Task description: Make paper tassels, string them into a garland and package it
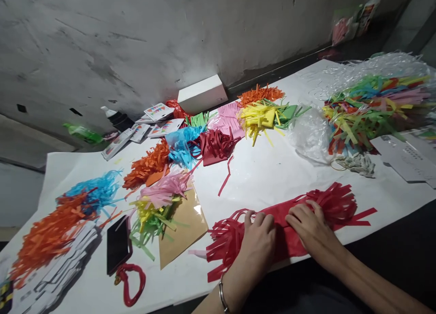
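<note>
I am resting my left hand (260,241) and right hand (311,228), fingers (269,222) partly curled, on the red fringed paper (288,243) along the desk (265,178) edge, apparently steadying its uncut middle; whether they are pinching, I cannot tell.

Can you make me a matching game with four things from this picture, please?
Things:
1. red paper
2. phone
3. white box
4. bracelet

Clues:
A. near the wall
B. silver-coloured
C. under the left hand and right hand
D. beside a red cord loop

Right pairs: 1-C, 2-D, 3-A, 4-B
</note>
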A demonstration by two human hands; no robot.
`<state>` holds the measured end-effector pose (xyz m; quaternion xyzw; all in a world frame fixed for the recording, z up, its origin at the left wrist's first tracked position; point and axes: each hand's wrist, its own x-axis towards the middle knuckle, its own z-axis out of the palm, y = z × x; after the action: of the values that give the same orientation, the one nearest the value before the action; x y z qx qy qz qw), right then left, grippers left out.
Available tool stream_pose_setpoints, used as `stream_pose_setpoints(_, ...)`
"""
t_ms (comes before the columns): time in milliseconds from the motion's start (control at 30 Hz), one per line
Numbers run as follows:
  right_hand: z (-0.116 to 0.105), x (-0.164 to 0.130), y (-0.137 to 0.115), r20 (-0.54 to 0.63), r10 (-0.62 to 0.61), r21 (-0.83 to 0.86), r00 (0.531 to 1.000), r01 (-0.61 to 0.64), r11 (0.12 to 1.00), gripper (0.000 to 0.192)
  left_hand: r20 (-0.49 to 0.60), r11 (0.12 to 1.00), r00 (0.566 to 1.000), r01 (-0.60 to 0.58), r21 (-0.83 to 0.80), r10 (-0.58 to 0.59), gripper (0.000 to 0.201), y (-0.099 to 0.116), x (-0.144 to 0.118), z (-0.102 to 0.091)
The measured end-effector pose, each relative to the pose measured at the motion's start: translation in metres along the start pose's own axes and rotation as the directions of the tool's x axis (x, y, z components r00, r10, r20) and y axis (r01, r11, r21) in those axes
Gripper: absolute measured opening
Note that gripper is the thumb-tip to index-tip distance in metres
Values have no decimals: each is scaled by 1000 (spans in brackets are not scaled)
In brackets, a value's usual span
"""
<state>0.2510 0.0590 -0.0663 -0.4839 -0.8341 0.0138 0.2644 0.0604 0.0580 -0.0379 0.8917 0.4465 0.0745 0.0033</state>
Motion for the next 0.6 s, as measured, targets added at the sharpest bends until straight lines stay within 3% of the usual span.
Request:
stream_pose_setpoints(67, -1, 0, -1, 7, -68, 14, 998, 68, 998, 30, 54, 998, 997, -61, -2, 61, 15, -1, 5, -1)
stream_pose_setpoints(200, -1, 3, -2, 9, -145, 13, 989, 145, 989, 21, 133, 998, 990, -47, -35, 51, 21, -10, 21, -6)
stream_pose_setpoints(333, 2, 9, -1, -40, -175, 25, 984, 176, 984, 25, 88, 998, 996, 12, -65, -6, 14, -12, 20, -13)
stream_pose_setpoints(500, -9, 22, 6, -183, -93, 47, 979, 103, 994, 26, 54, 960, 987, -131, -248, 149, 17, 7, -4, -3)
stream_pose_setpoints(600, -32, 25, 26, -342, -9, 6, 940, 12, 1000, 20, 149, 947, 988, 95, -307, -51, 46, 12, -10, 3)
